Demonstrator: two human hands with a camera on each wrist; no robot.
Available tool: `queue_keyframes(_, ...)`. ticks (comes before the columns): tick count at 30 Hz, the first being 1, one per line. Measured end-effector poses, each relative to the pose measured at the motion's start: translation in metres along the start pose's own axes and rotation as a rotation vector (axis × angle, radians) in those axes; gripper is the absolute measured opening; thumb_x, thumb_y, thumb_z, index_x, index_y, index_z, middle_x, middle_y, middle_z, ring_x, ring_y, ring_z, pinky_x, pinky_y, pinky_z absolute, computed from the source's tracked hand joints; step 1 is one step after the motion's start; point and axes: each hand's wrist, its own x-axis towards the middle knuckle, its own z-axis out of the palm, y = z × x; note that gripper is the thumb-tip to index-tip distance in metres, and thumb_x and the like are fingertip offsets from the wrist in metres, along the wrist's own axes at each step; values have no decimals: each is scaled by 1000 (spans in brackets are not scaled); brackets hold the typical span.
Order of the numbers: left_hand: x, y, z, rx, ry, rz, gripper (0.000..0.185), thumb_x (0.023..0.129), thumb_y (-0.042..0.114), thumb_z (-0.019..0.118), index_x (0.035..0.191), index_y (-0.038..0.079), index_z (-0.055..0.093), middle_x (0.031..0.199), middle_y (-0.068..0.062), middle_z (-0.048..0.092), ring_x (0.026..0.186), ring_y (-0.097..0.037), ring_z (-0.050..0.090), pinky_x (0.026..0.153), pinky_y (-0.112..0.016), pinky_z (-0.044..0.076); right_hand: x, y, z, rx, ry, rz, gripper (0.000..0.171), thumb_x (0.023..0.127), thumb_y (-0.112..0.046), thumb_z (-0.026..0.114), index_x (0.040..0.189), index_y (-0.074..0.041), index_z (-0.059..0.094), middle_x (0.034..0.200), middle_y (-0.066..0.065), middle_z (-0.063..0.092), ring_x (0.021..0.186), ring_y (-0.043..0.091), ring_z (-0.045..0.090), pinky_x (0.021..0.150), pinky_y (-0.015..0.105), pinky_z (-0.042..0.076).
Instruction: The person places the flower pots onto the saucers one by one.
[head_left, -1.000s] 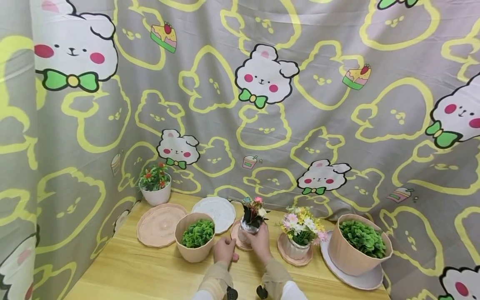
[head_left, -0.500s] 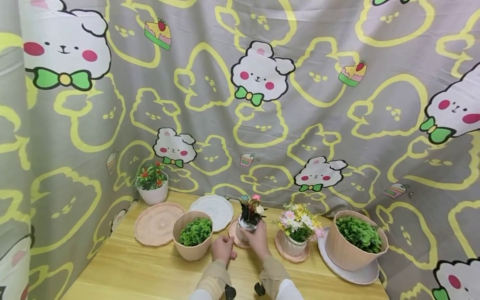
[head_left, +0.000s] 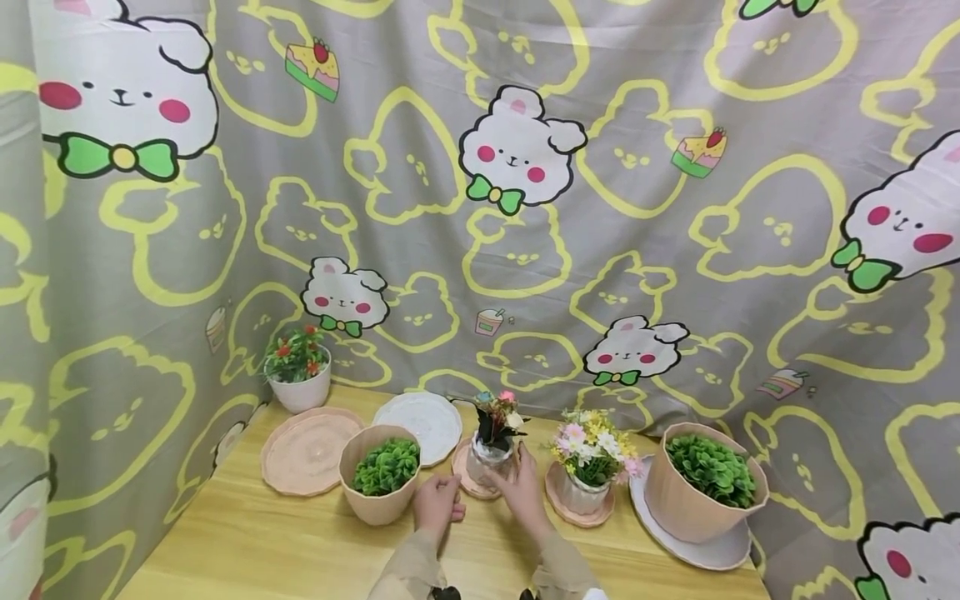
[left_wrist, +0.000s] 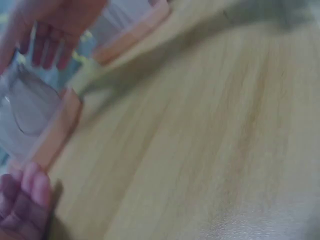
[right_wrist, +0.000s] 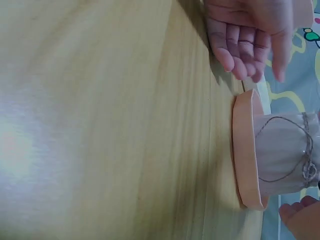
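My right hand (head_left: 525,492) has just loosened from the small white pot (head_left: 483,458); its fingers now spread around the side instead of gripping. The pot stands upright on its peach saucer (head_left: 461,472), so I judge it placed. My left hand (head_left: 436,505) waits near the saucer, fingers loosely bent, holding nothing.

Potted plants (head_left: 302,390), five: one red-flowered plant (head_left: 297,354), lower left; two leafy green plants (head_left: 386,468) (head_left: 711,473), left of centre and lower right; two mixed-flower plants (head_left: 492,454) (head_left: 592,450), lower centre and right of it. Saucers (head_left: 311,454), five: three peach (head_left: 462,469) (head_left: 554,493), two whitish (head_left: 427,421) (head_left: 705,553). Hands (head_left: 437,507) (head_left: 522,492), two. Surface (head_left: 300,542), one.
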Motion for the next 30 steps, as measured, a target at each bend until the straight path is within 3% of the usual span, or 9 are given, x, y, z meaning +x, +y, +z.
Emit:
queue_keyframes(7,-24,25,-16,28,-127,34,32,96,25,60,101,-7,61,75,-13,67,55,-11,62,49,-28,55,-16,-4,-2,-2,34,-47,86,84,-27,77,146,9,31,144,33,38,133,48,40,111,59,36)
queue_keyframes(11,-38,48,-30,26,-185,73,33,98,24,57,106,-8,61,79,-13,67,62,-12,65,53,-29,56,-21,-4,0,22,102,-78,76,85,-25,76,143,6,38,140,28,45,127,43,48,105,55,44)
queue_keyframes(17,-52,76,-54,-12,-239,98,30,100,25,55,105,-4,61,80,-9,67,69,-13,67,60,-29,58,-30,-5,9,-36,220,-191,52,84,-16,75,128,3,54,119,19,58,107,32,56,90,47,52)
queue_keyframes(22,-55,91,-76,-61,-186,143,27,99,20,56,106,-6,61,80,-9,67,68,-13,67,63,-29,60,-37,-12,17,22,203,-251,43,85,-12,73,123,3,57,110,19,59,93,31,56,78,36,56)
queue_keyframes(26,-56,100,-97,-118,-105,175,32,100,19,55,111,-10,59,80,-10,68,67,-12,68,65,-28,61,-41,-19,26,64,151,-246,40,86,-10,72,122,3,57,110,19,59,95,31,57,79,34,56)
queue_keyframes(30,-54,106,-124,-155,-26,179,34,102,21,51,114,-11,57,78,-2,68,67,-9,68,67,-25,60,-46,-24,36,108,106,-211,40,86,-9,72,122,3,57,112,19,59,97,31,58,79,27,55)
